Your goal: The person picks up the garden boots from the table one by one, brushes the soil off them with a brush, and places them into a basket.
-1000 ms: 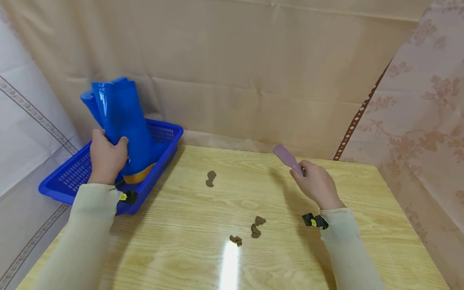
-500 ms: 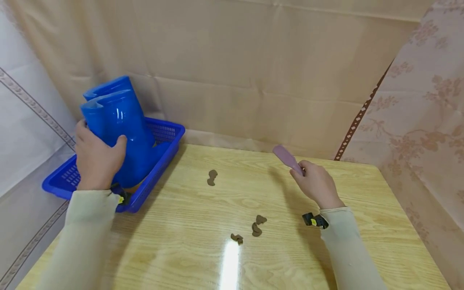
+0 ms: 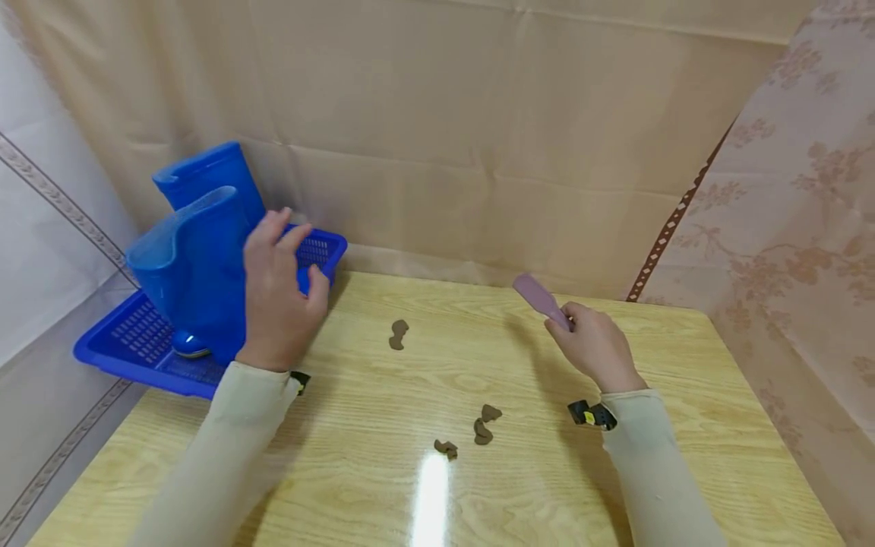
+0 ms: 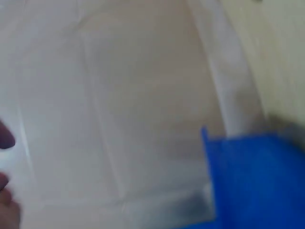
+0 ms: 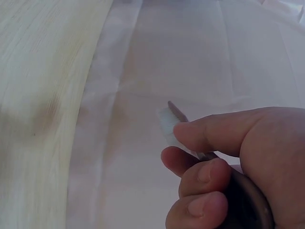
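Observation:
Two blue rubber boots stand in a blue plastic basket (image 3: 102,353); the nearer boot (image 3: 205,258) leans left in front of the farther boot (image 3: 235,178). My left hand (image 3: 280,300) is just right of the nearer boot with fingers spread and nothing in them. Whether it touches the boot I cannot tell. In the left wrist view blurred blue boot material (image 4: 262,181) fills the lower right. My right hand (image 3: 598,346) grips the handle of a purple brush (image 3: 536,295) above the table. Pale bristles (image 5: 167,125) show in the right wrist view.
Several flat brown clay-like pieces lie on the wooden table (image 3: 355,456): one patch (image 3: 399,334) toward the back, another (image 3: 483,431) in the middle, and a third (image 3: 446,449) nearer the front. A beige cloth wall (image 3: 437,152) rises behind the table's far edge.
My left hand has let go of the boots and moved right. The nearer boot has turned and now leans left, apart from the farther one at the top. The right hand stays almost still.

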Available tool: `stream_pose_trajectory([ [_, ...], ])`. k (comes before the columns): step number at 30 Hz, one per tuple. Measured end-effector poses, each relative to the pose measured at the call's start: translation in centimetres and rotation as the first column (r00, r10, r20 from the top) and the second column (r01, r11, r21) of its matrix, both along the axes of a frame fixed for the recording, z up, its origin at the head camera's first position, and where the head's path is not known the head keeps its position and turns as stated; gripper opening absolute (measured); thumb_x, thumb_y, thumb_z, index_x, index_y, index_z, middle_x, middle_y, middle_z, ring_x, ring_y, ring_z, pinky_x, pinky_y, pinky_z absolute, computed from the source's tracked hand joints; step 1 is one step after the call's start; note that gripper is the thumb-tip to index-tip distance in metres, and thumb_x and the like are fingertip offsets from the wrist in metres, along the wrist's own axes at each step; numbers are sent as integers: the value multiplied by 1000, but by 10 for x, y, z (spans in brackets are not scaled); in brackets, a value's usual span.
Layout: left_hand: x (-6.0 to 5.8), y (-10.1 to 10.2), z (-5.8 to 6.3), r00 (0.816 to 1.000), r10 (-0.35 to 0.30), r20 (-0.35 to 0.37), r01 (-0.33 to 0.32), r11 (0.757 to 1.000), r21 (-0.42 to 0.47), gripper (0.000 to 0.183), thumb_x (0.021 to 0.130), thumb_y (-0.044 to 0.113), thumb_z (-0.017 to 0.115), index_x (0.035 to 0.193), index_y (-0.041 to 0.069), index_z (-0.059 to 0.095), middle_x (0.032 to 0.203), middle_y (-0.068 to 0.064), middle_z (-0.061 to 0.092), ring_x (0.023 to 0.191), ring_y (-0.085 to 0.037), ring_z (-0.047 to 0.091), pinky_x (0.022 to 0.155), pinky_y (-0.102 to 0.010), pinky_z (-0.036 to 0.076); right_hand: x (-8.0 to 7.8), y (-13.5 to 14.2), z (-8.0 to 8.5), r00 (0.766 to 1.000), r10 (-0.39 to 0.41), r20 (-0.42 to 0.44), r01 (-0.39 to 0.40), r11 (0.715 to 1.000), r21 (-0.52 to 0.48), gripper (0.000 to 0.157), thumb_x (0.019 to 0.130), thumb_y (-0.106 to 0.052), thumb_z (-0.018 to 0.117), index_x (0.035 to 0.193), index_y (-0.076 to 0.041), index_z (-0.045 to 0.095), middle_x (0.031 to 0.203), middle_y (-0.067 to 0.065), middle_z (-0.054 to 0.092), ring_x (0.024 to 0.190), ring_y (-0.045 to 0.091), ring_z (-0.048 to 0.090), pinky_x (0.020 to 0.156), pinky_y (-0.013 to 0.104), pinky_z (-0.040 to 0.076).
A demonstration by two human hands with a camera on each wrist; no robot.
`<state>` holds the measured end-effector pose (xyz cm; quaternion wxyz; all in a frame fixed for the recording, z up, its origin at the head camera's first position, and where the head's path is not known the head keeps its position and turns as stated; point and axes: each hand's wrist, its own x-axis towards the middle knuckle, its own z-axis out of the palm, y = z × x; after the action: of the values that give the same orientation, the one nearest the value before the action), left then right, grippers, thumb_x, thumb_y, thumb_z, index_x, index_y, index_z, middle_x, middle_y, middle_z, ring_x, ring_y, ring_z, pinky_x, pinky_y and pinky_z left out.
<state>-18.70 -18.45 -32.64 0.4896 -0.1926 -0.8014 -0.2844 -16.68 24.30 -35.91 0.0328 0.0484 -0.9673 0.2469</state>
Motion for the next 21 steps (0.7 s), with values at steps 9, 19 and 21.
stream_pose_trajectory([
  [9, -20, 25, -31, 827, -66, 558, 137, 987, -86, 58, 97, 14, 66, 150, 2, 45, 151, -20, 49, 144, -40, 39, 120, -55, 31, 10, 25, -7, 999, -31, 37, 29, 998, 60, 32, 104, -32, 56, 108, -2, 67, 65, 1, 53, 53, 16, 45, 47, 31, 33],
  [19, -29, 35, -50, 725, -18, 688, 185, 968, -170, 68, 97, 27, 70, 152, -1, 40, 154, -24, 42, 142, -45, 37, 120, -57, 29, 28, 71, -21, 974, -83, 212, 48, 985, 164, 31, 106, -30, 52, 91, -4, 57, 66, 4, 48, 56, 18, 44, 50, 32, 33],
  [21, -29, 37, -53, 716, -18, 698, 189, 967, -169, 68, 98, 27, 70, 153, 0, 40, 156, -23, 41, 143, -44, 37, 119, -58, 30, 30, 77, -26, 963, -86, 257, 38, 982, 185, 31, 106, -29, 52, 92, -2, 57, 68, 6, 51, 58, 20, 46, 51, 34, 35],
])
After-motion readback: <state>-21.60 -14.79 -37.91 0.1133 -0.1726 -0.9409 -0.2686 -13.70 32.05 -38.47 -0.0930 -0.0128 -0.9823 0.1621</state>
